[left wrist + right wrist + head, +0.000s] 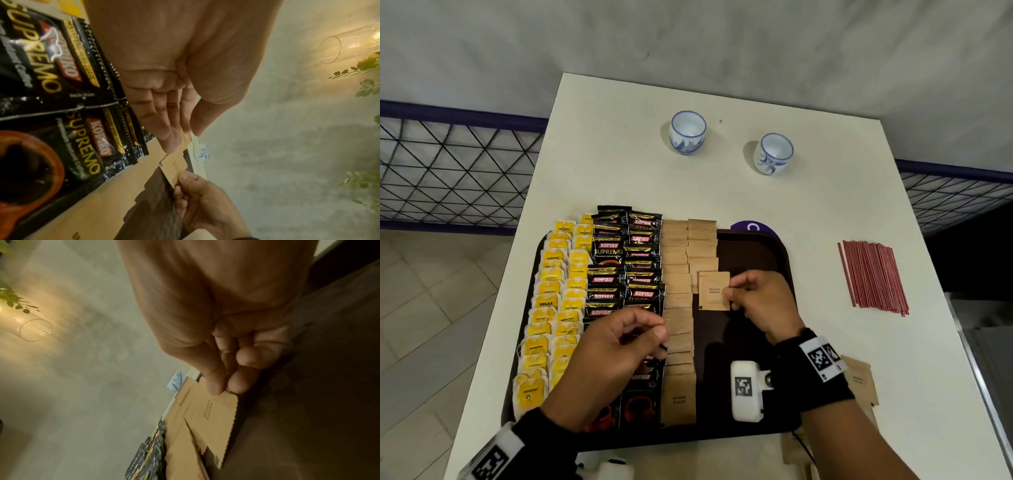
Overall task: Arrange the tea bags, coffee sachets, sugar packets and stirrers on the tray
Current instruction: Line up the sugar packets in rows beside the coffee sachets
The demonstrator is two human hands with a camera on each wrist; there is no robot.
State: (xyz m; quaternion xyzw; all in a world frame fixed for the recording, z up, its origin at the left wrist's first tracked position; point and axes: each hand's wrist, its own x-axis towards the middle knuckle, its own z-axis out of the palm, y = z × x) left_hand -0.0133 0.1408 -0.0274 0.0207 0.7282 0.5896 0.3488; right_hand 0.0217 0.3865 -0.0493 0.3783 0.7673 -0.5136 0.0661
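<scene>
Risk: sugar packet point(714, 291), pinched by one edge in the right hand point(760, 301), may land askew and nudge the overlapped second sugar column out of line.
Left hand point(613, 346): hovers over the coffee sachets point(626, 260), fingers loosely curled, holding nothing.
Tray point(753, 253): tea bags point(551, 308) in two columns, coffee sachets in two, sugar one full, one half-filled.
Tabletop point(722, 192): stirrers point(873, 275) bundled right of the tray; spare packets point(861, 380) near the wrist.
Cups point(687, 132): two, apparently empty.

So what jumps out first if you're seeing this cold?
The dark tray packed with columns: yellow tea bags on its left, black coffee sachets, then brown sugar packets. The right hand pinches one sugar packet over the second sugar column; red stirrers lie off-tray, right.
</scene>
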